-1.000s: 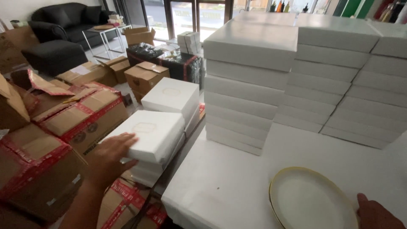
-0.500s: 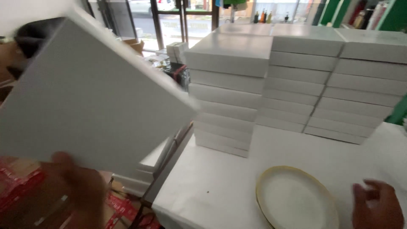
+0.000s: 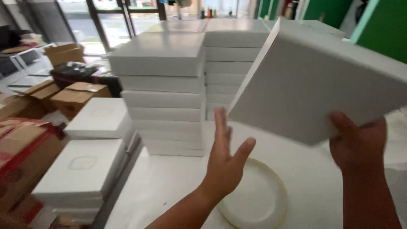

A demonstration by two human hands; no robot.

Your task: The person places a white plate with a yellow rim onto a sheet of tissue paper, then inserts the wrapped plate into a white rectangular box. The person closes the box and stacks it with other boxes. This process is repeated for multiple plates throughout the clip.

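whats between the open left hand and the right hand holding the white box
In the head view, bare white tabletop shows between the left hand and the right hand. The tilted white box hangs above; the round plate lies below.

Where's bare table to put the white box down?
Bare white tabletop lies between the stacked flat white boxes and the gold-rimmed white plate, and right of the plate under the right hand holding the tilted white square box. The back is crowded with stacks. The open left hand hovers over the plate.
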